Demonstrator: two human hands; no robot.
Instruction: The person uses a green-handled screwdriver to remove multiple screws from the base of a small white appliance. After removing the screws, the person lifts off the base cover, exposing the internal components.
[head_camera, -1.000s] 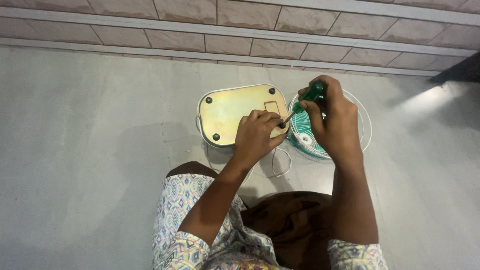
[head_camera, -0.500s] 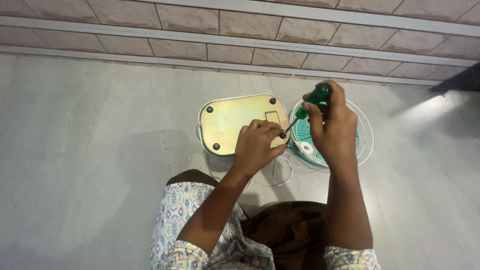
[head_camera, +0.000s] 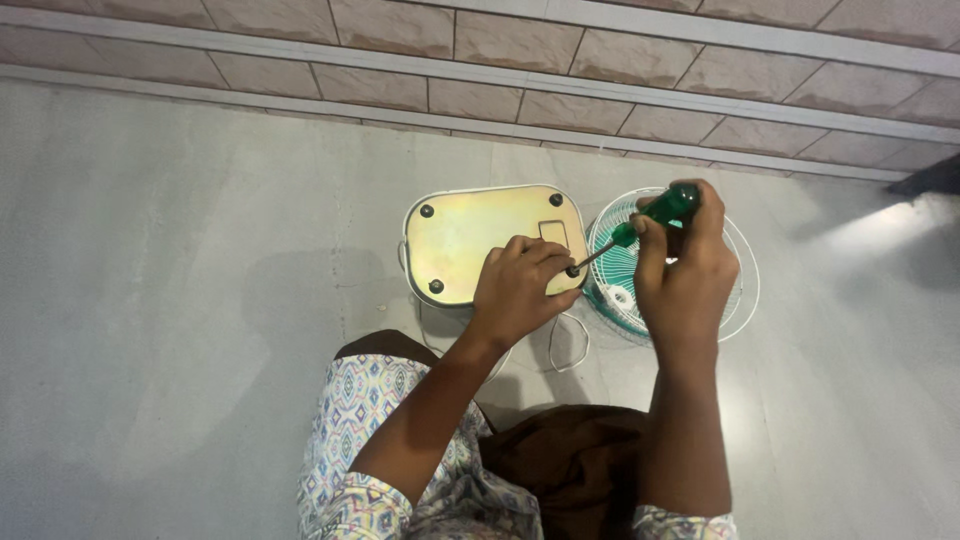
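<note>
Grey floor; screwdriver (head_camera: 640, 225) in right hand (head_camera: 685, 275) grip.

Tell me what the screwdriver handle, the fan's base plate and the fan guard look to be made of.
Screwdriver handle: translucent green plastic, glossy, light passes through it.
Base plate: probably plated metal, with a yellowish iridescent sheen; dark round feet, likely rubber.
Fan guard: thin white-coated wire, judging by its fine rings and spokes.

Right hand (head_camera: 690, 280): has risen from low over the fan guard (head_camera: 740, 290) to higher above it.
Screwdriver (head_camera: 640, 225): handle now tilted further up and right.
Left hand (head_camera: 520, 295): fingers shifted slightly along the base plate (head_camera: 470, 235) near its right edge.
</note>
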